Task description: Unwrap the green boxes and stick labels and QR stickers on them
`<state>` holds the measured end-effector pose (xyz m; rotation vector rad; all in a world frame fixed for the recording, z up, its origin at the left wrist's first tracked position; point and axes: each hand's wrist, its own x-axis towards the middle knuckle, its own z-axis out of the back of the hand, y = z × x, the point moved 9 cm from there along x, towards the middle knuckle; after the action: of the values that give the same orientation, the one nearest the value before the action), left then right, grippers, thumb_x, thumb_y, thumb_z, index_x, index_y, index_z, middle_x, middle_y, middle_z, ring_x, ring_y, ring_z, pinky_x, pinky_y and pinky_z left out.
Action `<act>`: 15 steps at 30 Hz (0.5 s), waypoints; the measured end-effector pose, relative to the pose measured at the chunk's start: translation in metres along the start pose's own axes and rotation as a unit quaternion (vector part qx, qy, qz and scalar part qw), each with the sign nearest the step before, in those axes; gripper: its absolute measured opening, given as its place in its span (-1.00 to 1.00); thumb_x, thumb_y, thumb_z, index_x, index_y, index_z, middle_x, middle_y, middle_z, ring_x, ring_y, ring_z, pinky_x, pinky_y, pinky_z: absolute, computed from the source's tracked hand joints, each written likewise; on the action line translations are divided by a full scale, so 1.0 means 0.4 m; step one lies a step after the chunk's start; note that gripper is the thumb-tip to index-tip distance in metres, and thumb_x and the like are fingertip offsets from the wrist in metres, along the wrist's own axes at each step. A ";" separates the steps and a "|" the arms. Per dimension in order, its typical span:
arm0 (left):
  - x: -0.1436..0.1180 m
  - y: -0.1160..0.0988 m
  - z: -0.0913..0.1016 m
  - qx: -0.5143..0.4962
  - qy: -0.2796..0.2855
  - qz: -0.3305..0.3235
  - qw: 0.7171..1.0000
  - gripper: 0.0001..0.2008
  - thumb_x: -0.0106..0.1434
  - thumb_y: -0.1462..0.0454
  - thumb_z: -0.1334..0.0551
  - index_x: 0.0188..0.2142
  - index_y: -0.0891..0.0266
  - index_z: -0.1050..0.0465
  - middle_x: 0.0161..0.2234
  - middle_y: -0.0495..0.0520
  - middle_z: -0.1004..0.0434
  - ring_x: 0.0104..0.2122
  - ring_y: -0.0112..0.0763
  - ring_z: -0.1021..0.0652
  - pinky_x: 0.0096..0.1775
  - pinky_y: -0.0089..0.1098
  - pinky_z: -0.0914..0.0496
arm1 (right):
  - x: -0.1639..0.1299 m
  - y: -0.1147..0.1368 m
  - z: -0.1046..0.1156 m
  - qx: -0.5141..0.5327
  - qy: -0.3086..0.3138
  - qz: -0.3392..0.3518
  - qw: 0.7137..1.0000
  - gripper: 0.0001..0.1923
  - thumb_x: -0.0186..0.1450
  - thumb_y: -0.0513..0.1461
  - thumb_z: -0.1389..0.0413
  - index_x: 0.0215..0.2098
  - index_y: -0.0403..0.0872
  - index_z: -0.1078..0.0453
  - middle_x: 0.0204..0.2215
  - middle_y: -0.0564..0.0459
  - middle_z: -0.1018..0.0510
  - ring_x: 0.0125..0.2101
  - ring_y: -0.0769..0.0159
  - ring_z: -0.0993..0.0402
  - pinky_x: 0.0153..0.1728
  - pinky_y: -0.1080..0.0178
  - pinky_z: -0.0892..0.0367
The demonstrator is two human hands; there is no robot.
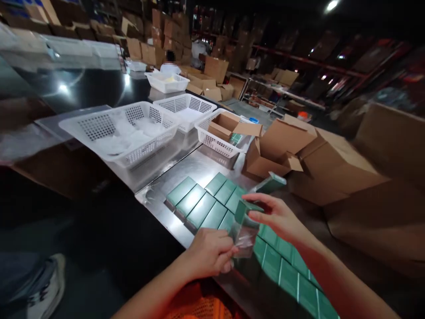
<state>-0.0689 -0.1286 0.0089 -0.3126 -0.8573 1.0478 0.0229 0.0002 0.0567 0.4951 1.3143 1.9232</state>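
At the near table edge, two hands are working a green box into a clear bag.
Nearest the camera, the left hand (212,252) is pinching the clear plastic bag (245,237) with closed fingers, while the right hand (277,217) is gripping the small green box (245,210) at the bag's mouth; the box appears to be partly inside, though glare is obscuring this. Around them, rows of green boxes (202,206) are lying flat on the steel table (195,170). Farther back, white baskets (133,130) and open cardboard cartons (282,146) are standing.
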 end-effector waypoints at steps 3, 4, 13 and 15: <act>-0.016 0.008 0.074 -0.010 -0.033 0.013 0.999 -0.63 0.39 0.26 -0.04 -0.56 0.22 -0.33 -0.56 -0.03 -0.38 -0.57 -0.48 -0.40 -0.51 -0.40 -0.13 | 0.124 0.011 0.045 0.089 -0.057 -0.029 0.994 -0.45 -0.07 0.05 -0.45 -0.19 -0.03 -0.57 -0.32 0.02 -0.61 -0.37 0.26 -0.52 -0.37 0.26 -0.46; -0.029 0.011 0.094 -0.014 -0.036 0.023 0.999 -0.64 0.38 0.27 -0.05 -0.55 0.22 -0.35 -0.50 -0.01 -0.43 -0.56 -0.49 -0.41 -0.50 -0.42 -0.17 | 0.174 0.013 0.068 0.109 -0.092 -0.025 0.989 -0.43 -0.11 0.09 -0.45 -0.23 -0.03 -0.56 -0.38 0.05 -0.60 -0.41 0.29 -0.50 -0.41 0.28 -0.44; -0.258 0.072 0.165 -0.201 -0.143 0.189 0.951 -0.80 0.05 0.37 -0.27 -0.63 0.21 -0.29 -0.59 -0.06 -0.45 -0.51 -0.46 -0.50 -0.37 -0.51 -0.37 | 0.548 -0.122 -0.034 -0.053 -0.116 -0.045 0.991 -0.54 0.21 0.13 -0.24 -0.28 -0.11 -0.45 -0.45 0.07 -0.53 -0.46 0.33 -0.47 -0.41 0.24 -0.44; -0.321 0.130 0.146 -0.218 -0.148 0.310 0.913 -0.81 -0.09 0.37 -0.36 -0.43 0.17 -0.47 -0.47 -0.04 -0.53 -0.46 -0.40 -0.52 -0.37 -0.49 -0.42 | 0.564 -0.160 -0.082 -0.138 -0.079 -0.058 0.986 -0.62 0.32 0.03 -0.18 -0.25 -0.15 -0.45 -0.38 0.06 -0.54 -0.40 0.32 -0.49 -0.32 0.20 -0.45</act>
<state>-0.1736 -0.2223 -0.0449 -0.8609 -1.3167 1.5099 -0.1228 0.1628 -0.0352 0.4115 0.9365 1.8895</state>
